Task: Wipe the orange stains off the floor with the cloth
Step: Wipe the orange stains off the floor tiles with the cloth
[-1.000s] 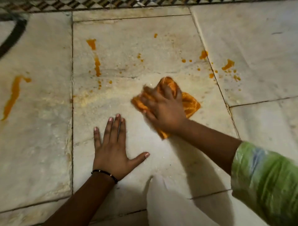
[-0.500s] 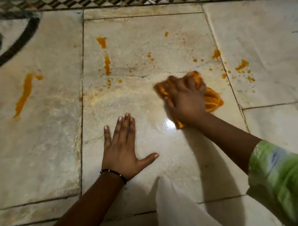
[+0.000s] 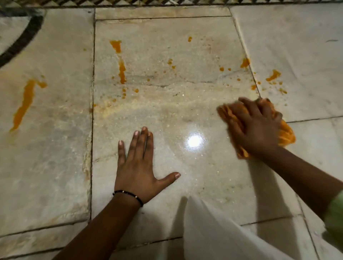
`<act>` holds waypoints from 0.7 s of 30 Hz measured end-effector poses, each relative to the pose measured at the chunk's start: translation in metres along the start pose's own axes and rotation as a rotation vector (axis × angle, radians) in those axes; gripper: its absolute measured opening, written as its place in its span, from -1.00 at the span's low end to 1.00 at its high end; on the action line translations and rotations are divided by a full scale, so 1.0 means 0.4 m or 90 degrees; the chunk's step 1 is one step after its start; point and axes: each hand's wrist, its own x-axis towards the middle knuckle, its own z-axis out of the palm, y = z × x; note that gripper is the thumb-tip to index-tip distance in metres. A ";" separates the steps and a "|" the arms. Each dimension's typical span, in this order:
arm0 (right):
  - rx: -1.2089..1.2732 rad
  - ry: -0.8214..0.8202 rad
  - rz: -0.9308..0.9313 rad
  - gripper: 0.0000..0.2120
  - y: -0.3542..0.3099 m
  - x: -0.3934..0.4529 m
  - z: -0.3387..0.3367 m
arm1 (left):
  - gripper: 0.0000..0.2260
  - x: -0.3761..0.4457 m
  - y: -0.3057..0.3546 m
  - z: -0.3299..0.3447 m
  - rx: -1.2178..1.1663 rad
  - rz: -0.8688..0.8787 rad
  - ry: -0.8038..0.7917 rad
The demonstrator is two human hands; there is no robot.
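Observation:
An orange cloth (image 3: 286,132) lies bunched on the pale marble floor (image 3: 167,167) at the right, and my right hand (image 3: 254,126) grips it with curled fingers, pressing it down. My left hand (image 3: 137,167) rests flat on the floor with fingers spread, left of a bright light reflection. Orange stains remain: a long streak (image 3: 25,104) at the far left, a drip line (image 3: 121,68) on the middle slab, small spots (image 3: 170,63) beyond, and splashes (image 3: 272,76) just past the cloth on the right slab.
White fabric (image 3: 213,232) of my clothing hangs at the bottom centre. A dark patterned border (image 3: 167,2) runs along the far edge, and a black curved inlay (image 3: 22,39) marks the far left. Tile joints cross the floor.
My right hand has slid the cloth to the right across the middle slab, leaving a wet, shiny patch. My left hand stays planted in place.

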 end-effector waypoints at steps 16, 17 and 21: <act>-0.021 -0.081 -0.228 -0.49 0.063 -0.191 -0.004 | 0.02 -0.001 0.000 0.003 0.002 0.007 0.002; -0.018 -0.071 -0.127 -0.49 0.054 -0.155 -0.007 | 0.02 -0.002 0.001 0.002 0.004 0.006 0.000; -0.007 -0.064 0.115 -0.45 -0.123 -0.032 -0.004 | 0.02 -0.001 0.000 0.002 0.013 0.003 -0.005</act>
